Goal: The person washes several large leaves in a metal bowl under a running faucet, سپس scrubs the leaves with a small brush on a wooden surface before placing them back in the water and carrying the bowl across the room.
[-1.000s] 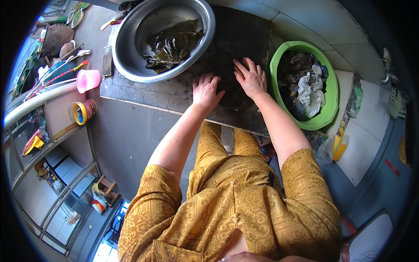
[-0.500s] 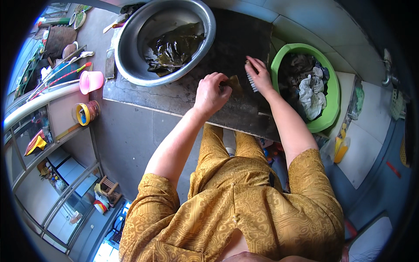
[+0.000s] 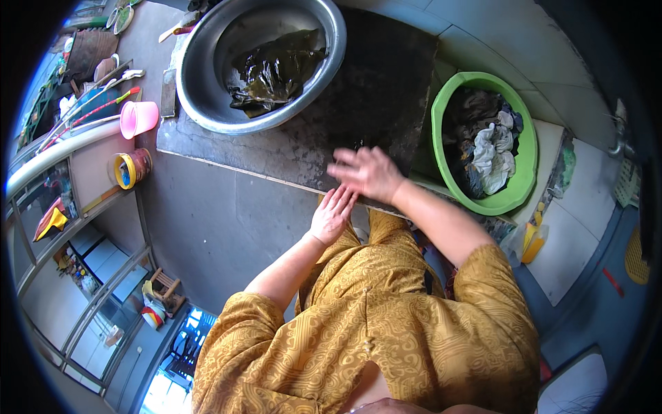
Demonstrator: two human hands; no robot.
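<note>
My left hand (image 3: 332, 215) is near the front edge of the dark slab (image 3: 276, 160), its fingers stretched out and together. Just beyond it, my right hand (image 3: 372, 174) spreads its fingers over the slab, somewhat blurred. The right palm's lower side meets or overlaps the left fingertips; whether they touch I cannot tell. Nothing shows in either hand. A large metal basin (image 3: 200, 114) stands on the slab to the left, with glossy, wet, green-brown sheets like kelp (image 3: 272, 72) in it. A wet, dark patch lies on the slab beyond my hands.
Right of the slab, a green tub (image 3: 525, 165) holds dark and white crumpled cloths (image 3: 493, 159). A metal tap (image 3: 622, 141) is at the far right. On the left are a pink bucket (image 3: 140, 119), a yellow-rimmed pail (image 3: 134, 169) and a metal railing (image 3: 103, 328).
My left hand has opened and drawn nearer to me; the brown piece by it no longer shows. My right hand has moved left to it, and the scrub brush it held is out of sight.
</note>
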